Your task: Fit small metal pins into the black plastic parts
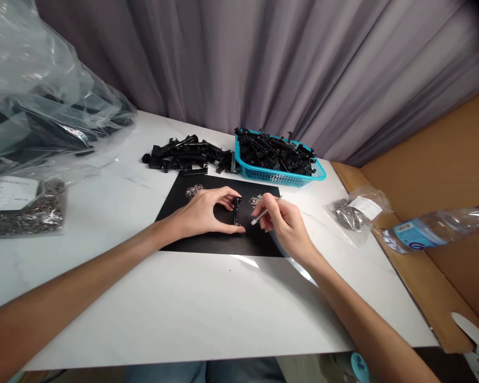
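Observation:
My left hand (pixel 211 210) is closed on a small narrow black plastic part (pixel 237 211), held on end between thumb and fingers above the black mat (pixel 223 244). Just to its right, my right hand (pixel 283 221) pinches a thin light-grey stick-like tool (pixel 259 218). The tool's pale blunt tip points left toward the plastic part and stays apart from it. Behind my left hand lies a small pile of shiny metal pieces (pixel 193 190). A second pile of metal pieces (pixel 256 200) is partly hidden behind my right hand.
At the back, a heap of black plastic parts (pixel 191 154) lies beside a blue basket (pixel 271 176) full of similar parts. Clear bags stand left, one (pixel 27 210) holding small metal pieces. Right are another bag (pixel 351 213), a plastic bottle (pixel 435 229) and cardboard (pixel 443 149).

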Available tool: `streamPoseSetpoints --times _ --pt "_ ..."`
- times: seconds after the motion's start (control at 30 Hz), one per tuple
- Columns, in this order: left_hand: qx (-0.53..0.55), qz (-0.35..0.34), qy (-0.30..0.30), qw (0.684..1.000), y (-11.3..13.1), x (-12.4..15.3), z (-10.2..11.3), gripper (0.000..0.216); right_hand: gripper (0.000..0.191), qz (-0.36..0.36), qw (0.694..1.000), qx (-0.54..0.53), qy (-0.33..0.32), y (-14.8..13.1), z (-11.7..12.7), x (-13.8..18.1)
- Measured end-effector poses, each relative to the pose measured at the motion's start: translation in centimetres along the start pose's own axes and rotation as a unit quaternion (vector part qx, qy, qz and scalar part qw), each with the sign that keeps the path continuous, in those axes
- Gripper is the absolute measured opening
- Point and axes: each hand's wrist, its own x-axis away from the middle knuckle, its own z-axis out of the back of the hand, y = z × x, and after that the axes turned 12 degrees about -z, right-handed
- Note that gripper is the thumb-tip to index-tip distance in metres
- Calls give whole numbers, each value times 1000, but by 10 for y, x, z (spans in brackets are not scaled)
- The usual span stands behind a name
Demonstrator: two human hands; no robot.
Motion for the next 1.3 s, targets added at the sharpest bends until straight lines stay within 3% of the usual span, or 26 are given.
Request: streamPoseSetpoints --times 0.1,0.27,0.6,0.8,0.87,1.0,1.07,1.17,1.3 --pt "17 4 0 1000 0 0 0 66 46 -10 997 -73 -39 0 -5 0" --pt "32 9 11 999 0 -1 0 63 41 -18 994 -91 -61 -3 -10 0" --pt "2 6 36 999 -5 2 -1 62 37 16 995 -81 -50 6 -17 6" --pt "-51 -22 20 998 -1 1 -1 58 44 -9 994 -91 -62 5 -21 4" --pt "-44 -18 22 999 1 -1 0 60 48 4 996 -79 -34 3 -17 1" --pt "14 10 69 997 2 -4 1 63 49 78 987 9 142 4 5 -10" --pt "41 24 99 994 1 -5 1 60 47 112 973 78 186 8 16 -16" --pt "49 43 132 989 -1 -5 1 60 43 143 959 204 135 18 22 -21" --pt "40 68 151 985 -5 -5 2 62 43 159 911 369 90 27 8 -20"
